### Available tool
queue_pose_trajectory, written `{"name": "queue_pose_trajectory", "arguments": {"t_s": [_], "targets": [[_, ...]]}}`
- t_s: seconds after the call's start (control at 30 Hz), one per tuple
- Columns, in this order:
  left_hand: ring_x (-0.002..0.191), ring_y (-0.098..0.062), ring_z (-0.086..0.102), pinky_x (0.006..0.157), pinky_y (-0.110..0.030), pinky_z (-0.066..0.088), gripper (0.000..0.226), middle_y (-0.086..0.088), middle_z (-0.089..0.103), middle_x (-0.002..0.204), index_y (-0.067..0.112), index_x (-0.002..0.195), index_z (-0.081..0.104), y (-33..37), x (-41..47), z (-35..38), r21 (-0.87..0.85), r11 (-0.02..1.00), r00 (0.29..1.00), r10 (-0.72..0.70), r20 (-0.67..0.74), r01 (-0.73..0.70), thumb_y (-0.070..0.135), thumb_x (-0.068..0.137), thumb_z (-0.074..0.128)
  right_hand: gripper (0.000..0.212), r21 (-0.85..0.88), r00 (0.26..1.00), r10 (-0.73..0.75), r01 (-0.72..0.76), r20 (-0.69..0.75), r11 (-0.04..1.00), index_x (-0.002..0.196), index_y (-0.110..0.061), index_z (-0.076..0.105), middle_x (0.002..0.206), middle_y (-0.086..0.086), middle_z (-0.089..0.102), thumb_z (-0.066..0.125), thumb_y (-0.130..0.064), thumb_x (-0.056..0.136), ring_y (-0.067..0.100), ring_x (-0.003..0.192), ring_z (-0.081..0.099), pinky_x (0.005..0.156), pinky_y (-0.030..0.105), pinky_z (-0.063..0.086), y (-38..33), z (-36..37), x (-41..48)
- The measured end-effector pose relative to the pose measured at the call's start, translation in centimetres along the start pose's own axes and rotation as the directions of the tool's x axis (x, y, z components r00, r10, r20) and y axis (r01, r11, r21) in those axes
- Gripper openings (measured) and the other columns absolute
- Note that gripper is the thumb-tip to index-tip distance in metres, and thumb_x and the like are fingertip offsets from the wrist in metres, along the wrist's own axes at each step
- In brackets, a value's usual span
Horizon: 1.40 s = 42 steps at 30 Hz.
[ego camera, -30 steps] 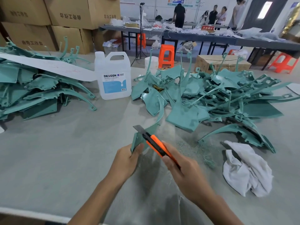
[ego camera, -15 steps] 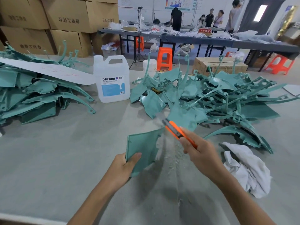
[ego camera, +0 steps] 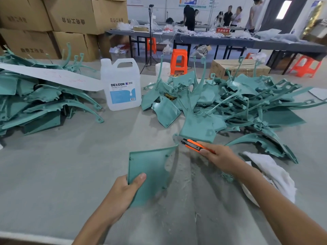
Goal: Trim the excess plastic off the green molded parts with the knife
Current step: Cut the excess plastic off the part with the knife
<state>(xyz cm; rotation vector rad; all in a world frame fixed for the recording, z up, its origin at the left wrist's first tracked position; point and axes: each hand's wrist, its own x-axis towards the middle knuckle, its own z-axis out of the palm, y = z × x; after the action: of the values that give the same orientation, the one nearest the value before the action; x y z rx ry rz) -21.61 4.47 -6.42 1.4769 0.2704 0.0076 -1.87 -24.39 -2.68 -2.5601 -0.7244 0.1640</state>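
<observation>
**Work piece.** One green panel (ego camera: 150,168) is held tilted above the grey counter (ego camera: 62,165), near the middle. Its flat face points up toward the camera, and its far right corner rises to a point.

**Left hand.** The left hand (ego camera: 123,190) grips the panel at its near left corner. The thumb lies across the upper face. The fingers pass behind the panel and are hidden.

**Right hand.** The right hand (ego camera: 219,160) holds the orange knife (ego camera: 194,145), with the fingers wrapped round the handle. The blade end points left and sits just beside the panel's far right corner. It is blurred, so contact cannot be confirmed.

**Remaining parts.**
- A large heap of green parts (ego camera: 247,103) lies far right on the counter.
- A second stack of green parts (ego camera: 35,103) lies far left, with a white paper strip (ego camera: 53,76) laid over it.

**Other items.**
- A white jug (ego camera: 122,85) with a blue label stands between the two heaps.
- A white cloth (ego camera: 270,175) lies right of the right forearm.
- Fine green shavings (ego camera: 187,174) cover the counter between the hands.
- Cardboard boxes (ego camera: 70,20) are stacked beyond the far left.
</observation>
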Motion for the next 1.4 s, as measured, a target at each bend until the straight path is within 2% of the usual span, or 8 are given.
{"name": "queue_pose_trajectory", "arguments": {"t_s": [0.13, 0.33, 0.47, 0.6, 0.7, 1.1, 1.3, 1.4], "targets": [[0.100, -0.038, 0.072, 0.072, -0.037, 0.060, 0.039, -0.021, 0.073, 0.113, 0.008, 0.112, 0.074, -0.2, -0.2, -0.8, -0.210, 0.976, 0.997, -0.075, -0.036, 0.066, 0.035, 0.087, 0.066, 0.043, -0.229, 0.997, 0.035, -0.052, -0.074, 0.972, 0.149, -0.038, 0.046, 0.105, 0.001, 0.074, 0.045, -0.040, 0.106, 0.027, 0.090, 0.067, 0.067, 0.035, 0.045, 1.0, -0.2, 0.7], [0.097, -0.041, 0.071, 0.074, -0.044, 0.062, 0.040, -0.026, 0.069, 0.118, 0.002, 0.117, 0.070, -0.3, -0.7, -1.9, -0.400, 0.910, 0.989, -0.137, -0.047, 0.107, 0.029, 0.089, 0.063, 0.036, 0.271, 0.974, -0.031, 0.092, -0.222, 0.958, 0.135, -0.057, 0.051, 0.069, -0.016, 0.066, 0.053, -0.045, 0.101, 0.002, 0.059, 0.061, 0.058, 0.014, 0.045, -2.0, 2.1, -2.1], [0.103, -0.038, 0.071, 0.075, -0.041, 0.062, 0.034, -0.024, 0.069, 0.121, 0.006, 0.111, 0.076, -0.1, -0.6, -1.9, -0.448, 0.887, 0.990, -0.139, -0.037, 0.108, 0.028, 0.089, 0.062, 0.032, 0.306, 0.987, -0.101, 0.134, -0.123, 0.943, 0.130, -0.061, 0.052, 0.071, -0.008, 0.065, 0.051, -0.046, 0.103, 0.003, 0.052, 0.055, 0.053, 0.024, 0.047, -3.5, 3.1, -2.5], [0.108, -0.039, 0.069, 0.084, -0.049, 0.060, 0.036, -0.023, 0.068, 0.123, 0.005, 0.114, 0.074, -0.3, -0.6, -1.9, -0.462, 0.881, 0.988, -0.143, -0.055, 0.102, 0.029, 0.089, 0.063, 0.020, 0.137, 0.991, -0.001, 0.019, -0.131, 0.990, 0.097, -0.046, 0.069, 0.065, -0.006, 0.059, 0.050, -0.041, 0.103, 0.019, 0.066, 0.060, 0.062, 0.035, 0.042, -2.8, 2.5, 0.0], [0.108, -0.039, 0.069, 0.086, -0.050, 0.059, 0.039, -0.023, 0.068, 0.123, 0.005, 0.117, 0.072, -0.1, -0.7, -1.9, -0.465, 0.881, 0.986, -0.144, -0.079, 0.092, 0.029, 0.088, 0.064, 0.034, -0.109, 0.991, 0.053, -0.066, -0.119, 0.992, 0.138, -0.033, 0.059, 0.104, 0.005, 0.074, 0.046, -0.036, 0.106, 0.033, 0.093, 0.065, 0.075, 0.037, 0.047, -1.6, 1.7, 1.3], [0.103, -0.039, 0.071, 0.077, -0.040, 0.062, 0.044, -0.020, 0.072, 0.116, 0.004, 0.123, 0.065, 0.2, -1.0, -1.2, -0.277, 0.955, 0.993, -0.117, -0.030, 0.104, 0.032, 0.089, 0.063, 0.028, 0.142, 0.986, -0.131, 0.116, 0.102, 0.983, 0.115, -0.065, 0.062, 0.060, -0.014, 0.065, 0.050, -0.057, 0.091, 0.000, 0.047, 0.053, 0.045, 0.013, 0.041, -6.7, -3.8, 0.6], [0.099, -0.036, 0.072, 0.074, -0.038, 0.060, 0.044, -0.019, 0.073, 0.114, 0.005, 0.121, 0.067, 0.3, -1.2, -0.9, -0.195, 0.975, 0.994, -0.110, -0.020, 0.104, 0.035, 0.089, 0.063, 0.035, -0.280, 0.978, 0.010, 0.050, 0.209, 0.959, 0.133, -0.043, 0.061, 0.107, -0.010, 0.073, 0.047, -0.047, 0.102, 0.013, 0.083, 0.062, 0.076, 0.031, 0.051, -2.8, -5.3, 4.1], [0.101, -0.038, 0.072, 0.074, -0.040, 0.061, 0.049, -0.021, 0.072, 0.115, 0.002, 0.123, 0.066, 0.5, -1.2, -1.0, -0.244, 0.964, 0.990, -0.123, -0.064, 0.104, 0.035, 0.087, 0.065, 0.032, -0.361, 0.995, 0.041, -0.005, 0.094, 0.933, 0.126, -0.033, 0.063, 0.092, -0.004, 0.070, 0.043, -0.044, 0.104, 0.011, 0.074, 0.059, 0.067, 0.031, 0.048, -1.0, -3.7, 3.5]]}}
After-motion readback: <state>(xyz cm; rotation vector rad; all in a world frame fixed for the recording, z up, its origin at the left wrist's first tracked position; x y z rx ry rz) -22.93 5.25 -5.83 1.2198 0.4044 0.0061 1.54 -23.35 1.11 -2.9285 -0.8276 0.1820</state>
